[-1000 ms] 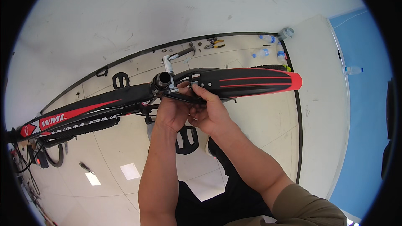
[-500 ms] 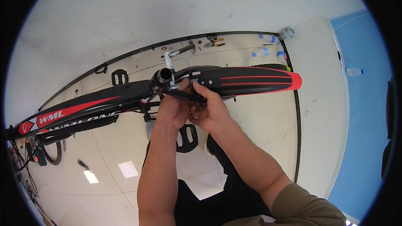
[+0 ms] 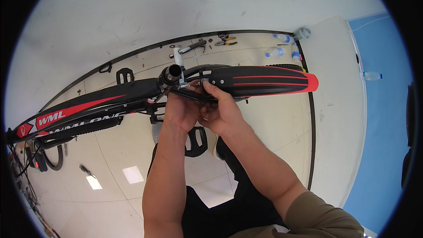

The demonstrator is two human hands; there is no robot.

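A black rear mudguard (image 3: 264, 80) with red stripes and a red tip reaches to the right from the bicycle's frame (image 3: 88, 105). My right hand (image 3: 224, 112) has its thumb on the metal bracket at the mudguard's front end, beside two bolt heads, with its fingers curled underneath. Close against it, my left hand (image 3: 181, 111) reaches under the bracket behind the seat tube (image 3: 171, 76). Most of its bent fingers are hidden, and what they grip cannot be made out. The seat tube's top is open, with a silver lever-like part (image 3: 178, 61) next to it.
Pedals (image 3: 196, 142) stick out on both sides of the bicycle. Along the wall lie a hammer (image 3: 192, 46), yellow-handled pliers (image 3: 227, 42), small loose parts and plastic bottles (image 3: 274, 53). A dark tool (image 3: 86, 170) is on the tiled floor at the left.
Both hands stay at the mudguard bracket, with only slight shifts of the fingers. The view has moved slightly, and the bicycle appears a little higher at the left.
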